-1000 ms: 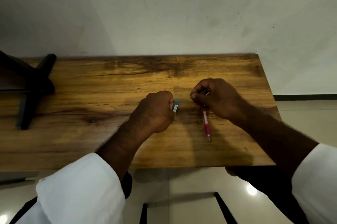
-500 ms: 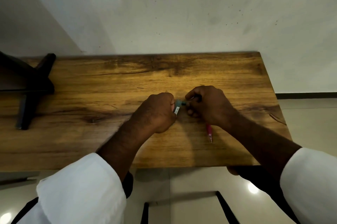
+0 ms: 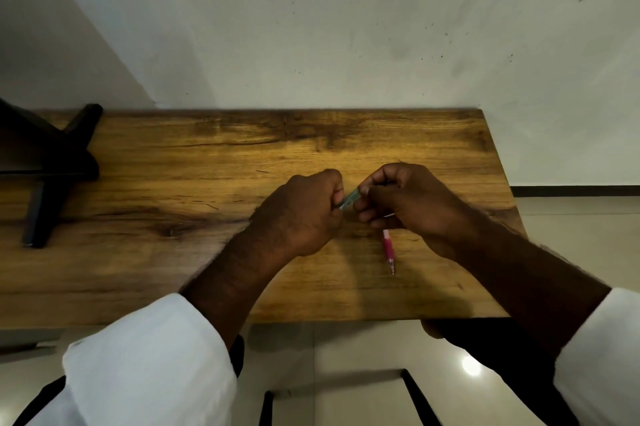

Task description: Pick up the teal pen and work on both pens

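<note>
the left hand (image 3: 299, 214) was curled in a fist round a small teal pen (image 3: 350, 198), only a short stretch of it showing at the hand's 2 o'clock edge. the right hand (image 3: 403, 198) met it there, thumb and forefinger pinching the far end of that same teal piece, so both hands gripped one thing between them, just above the wooden table (image 3: 166, 252). whether that end was a cap or the barrel itself could not be told; the fingers hid the join.

a pink pen (image 3: 388, 250) lay on the table at 6 o'clock from the right hand, its upper end hidden under the palm and its tip toward the near edge. it looked to be lying free, though the hidden end left that unsure.

to do this well, judging from the pose, the left fist needed to hold steady while the right pulled or twisted straight along the pen's line, not at an angle, since a bent pull could jam or snap a small plastic part. the right wrist was best kept lifted, as the pink pen lay close beneath it and could easily roll toward the edge.

a dark stand (image 3: 52, 179) sat at 9 o'clock, well apart.
</note>
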